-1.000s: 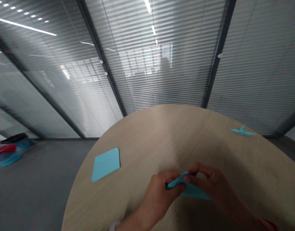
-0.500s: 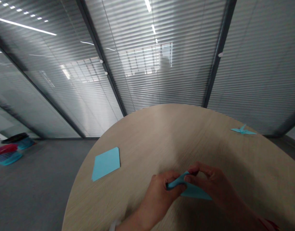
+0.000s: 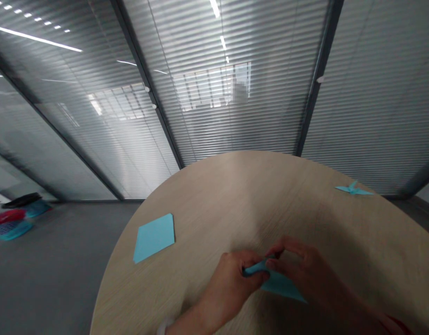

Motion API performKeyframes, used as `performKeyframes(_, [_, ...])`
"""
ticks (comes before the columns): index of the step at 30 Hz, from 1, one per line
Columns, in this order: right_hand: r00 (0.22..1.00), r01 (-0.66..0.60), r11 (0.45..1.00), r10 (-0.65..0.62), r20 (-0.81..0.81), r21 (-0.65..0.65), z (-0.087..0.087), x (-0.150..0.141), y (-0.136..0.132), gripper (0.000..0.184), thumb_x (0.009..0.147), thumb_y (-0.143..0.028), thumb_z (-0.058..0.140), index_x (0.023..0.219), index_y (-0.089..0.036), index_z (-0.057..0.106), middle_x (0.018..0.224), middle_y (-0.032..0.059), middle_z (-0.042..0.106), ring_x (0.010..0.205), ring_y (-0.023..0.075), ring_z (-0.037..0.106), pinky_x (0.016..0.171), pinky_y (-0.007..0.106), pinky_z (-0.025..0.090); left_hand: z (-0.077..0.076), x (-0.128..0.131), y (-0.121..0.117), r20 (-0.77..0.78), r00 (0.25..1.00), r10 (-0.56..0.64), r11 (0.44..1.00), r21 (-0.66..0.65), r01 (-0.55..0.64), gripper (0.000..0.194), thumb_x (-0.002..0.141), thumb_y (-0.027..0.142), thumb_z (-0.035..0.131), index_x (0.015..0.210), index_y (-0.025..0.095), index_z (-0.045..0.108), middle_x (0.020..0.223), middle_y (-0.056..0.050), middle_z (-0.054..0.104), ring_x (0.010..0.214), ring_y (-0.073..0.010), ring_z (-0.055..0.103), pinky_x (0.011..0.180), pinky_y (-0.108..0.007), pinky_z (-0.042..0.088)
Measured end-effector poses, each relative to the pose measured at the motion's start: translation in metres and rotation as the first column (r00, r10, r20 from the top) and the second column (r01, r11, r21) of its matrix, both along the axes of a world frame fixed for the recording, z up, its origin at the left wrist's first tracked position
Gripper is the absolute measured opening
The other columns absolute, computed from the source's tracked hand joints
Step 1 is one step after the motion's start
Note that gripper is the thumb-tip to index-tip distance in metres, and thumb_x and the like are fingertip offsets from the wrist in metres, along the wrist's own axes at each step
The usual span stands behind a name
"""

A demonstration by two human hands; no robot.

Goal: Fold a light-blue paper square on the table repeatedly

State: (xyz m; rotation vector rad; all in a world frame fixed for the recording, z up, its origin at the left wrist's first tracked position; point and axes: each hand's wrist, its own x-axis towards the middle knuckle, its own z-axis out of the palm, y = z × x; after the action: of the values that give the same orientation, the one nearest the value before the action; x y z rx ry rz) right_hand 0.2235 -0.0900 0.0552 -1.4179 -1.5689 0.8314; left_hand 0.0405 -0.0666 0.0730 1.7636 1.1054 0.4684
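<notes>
A partly folded light blue paper [image 3: 279,284] lies on the round wooden table [image 3: 252,200] near its front edge. Both hands pinch its upper left part, which is lifted off the surface. My left hand [image 3: 231,284] grips the fold from the left with curled fingers. My right hand [image 3: 300,272] pinches the same fold from the right, with thumb and forefinger pressed together. The paper's lower right corner rests flat on the table under my right hand.
A flat light blue paper sheet [image 3: 154,237] lies at the table's left edge. A finished folded blue paper figure [image 3: 353,189] sits at the far right rim. Glass walls with blinds stand behind. Coloured baskets [image 3: 13,218] sit on the grey floor at far left.
Both hands have shifted slightly down and closer together on the fold. The lifted paper edge sits lower and more of it is hidden by my fingers.
</notes>
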Motion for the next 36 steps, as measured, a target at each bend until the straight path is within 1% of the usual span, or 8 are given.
performKeyframes(2, [1.0,-0.008,1.0,0.008,0.018,-0.013,0.002,0.0,-0.001,0.015,0.073,-0.037,0.064,0.065,-0.026,0.07,0.069,0.0023,0.074,0.071,0.0266,0.07,0.07,0.038,0.055,0.001,-0.001,0.002,-0.02,1.0,-0.003,1.0,-0.008,0.003,0.013,0.077,0.022,0.065,0.08,0.017,0.076,0.063,0.004,0.057,0.06,-0.0104,0.046,0.054,-0.023,0.03])
performKeyframes(5, [0.998,0.065,0.995,-0.066,-0.01,-0.076,0.005,0.0,-0.001,0.018,0.071,-0.042,0.064,0.065,-0.026,0.07,0.068,0.002,0.073,0.072,0.027,0.069,0.069,0.037,0.053,0.003,-0.005,0.007,0.041,0.999,0.017,1.0,-0.026,-0.016,0.011,0.076,0.023,0.067,0.079,0.017,0.075,0.066,0.003,0.061,0.062,-0.0113,0.049,0.056,-0.023,0.032])
performKeyframes(9, [0.984,0.154,0.978,-0.165,-0.07,-0.14,0.01,0.003,0.001,0.022,0.068,-0.046,0.066,0.065,-0.025,0.07,0.066,0.0007,0.072,0.068,0.025,0.067,0.066,0.034,0.05,0.004,-0.011,0.016,0.231,0.957,0.178,0.978,-0.146,-0.147,0.02,0.068,0.029,0.075,0.083,0.016,0.073,0.066,0.002,0.064,0.059,-0.0115,0.053,0.056,-0.023,0.037])
performKeyframes(14, [0.978,0.127,0.983,-0.147,-0.147,-0.135,0.012,0.007,0.004,0.021,0.07,-0.046,0.067,0.067,-0.025,0.072,0.069,-0.0004,0.072,0.073,0.0229,0.067,0.07,0.03,0.048,0.009,-0.013,0.021,0.326,0.891,0.315,0.944,-0.206,-0.258,0.028,0.063,0.033,0.078,0.082,0.015,0.069,0.054,0.004,0.06,0.05,-0.0093,0.049,0.051,-0.022,0.035])
performKeyframes(18, [0.978,0.131,0.98,-0.153,-0.144,-0.152,0.013,0.007,0.003,0.023,0.068,-0.048,0.068,0.066,-0.025,0.071,0.069,0.0,0.072,0.072,0.023,0.066,0.07,0.031,0.048,0.013,-0.012,0.019,0.411,0.85,0.331,0.94,-0.222,-0.259,0.024,0.061,0.032,0.08,0.077,0.016,0.07,0.054,0.005,0.06,0.051,-0.0087,0.052,0.053,-0.021,0.038])
performKeyframes(23, [0.977,0.14,0.979,-0.161,-0.14,-0.15,0.01,0.008,0.003,0.024,0.07,-0.049,0.067,0.07,-0.025,0.073,0.072,0.0005,0.073,0.076,0.0243,0.067,0.074,0.033,0.047,0.014,-0.012,0.017,0.425,0.827,0.369,0.927,-0.235,-0.292,0.023,0.06,0.032,0.082,0.075,0.018,0.072,0.053,0.005,0.061,0.053,-0.0094,0.055,0.056,-0.022,0.042])
performKeyframes(29, [0.975,0.153,0.973,-0.177,-0.135,-0.17,0.011,0.009,0.004,0.023,0.07,-0.048,0.068,0.069,-0.026,0.072,0.073,0.0007,0.074,0.078,0.0252,0.067,0.075,0.034,0.047,0.019,-0.014,0.017,0.401,0.84,0.365,0.927,-0.24,-0.289,0.023,0.065,0.038,0.081,0.074,0.018,0.073,0.06,0.0,0.07,0.059,-0.0137,0.063,0.062,-0.026,0.05])
performKeyframes(36, [0.976,0.168,0.974,-0.187,-0.113,-0.153,0.015,0.008,0.002,0.024,0.07,-0.049,0.066,0.069,-0.026,0.072,0.072,0.0007,0.074,0.076,0.0248,0.068,0.073,0.033,0.048,0.024,-0.015,0.013,0.426,0.837,0.344,0.936,-0.231,-0.267,0.031,0.072,0.048,0.075,0.072,0.017,0.072,0.064,-0.001,0.073,0.063,-0.0141,0.066,0.068,-0.026,0.054])
